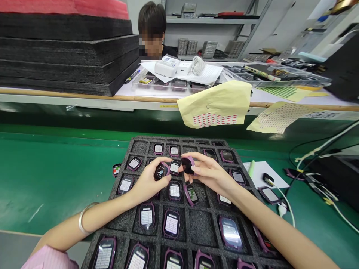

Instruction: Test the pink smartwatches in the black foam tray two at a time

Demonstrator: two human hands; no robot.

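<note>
A black foam tray [202, 228] with square pockets holds several purple-framed watches, many with lit white screens. Over its middle, my left hand [153, 179] grips a purple watch [161, 171] whose dark screen shows a small picture. To the right of it, my right hand [207, 170] holds another purple watch [187, 166] between thumb and fingers, its screen black. Between the two hands a watch with a white screen [174, 167] lies in the tray. Just below my right hand, a watch with a green and white screen [192, 194] sits tilted in a pocket.
Stacked black foam [56, 56] stands at the back left on a raised shelf [126, 98]. A person [153, 28] is behind it. Yellow sheets [215, 104] hang over the shelf edge. Cables [290, 213] and watches [269, 195] lie right of the tray; one [116, 169] lies left.
</note>
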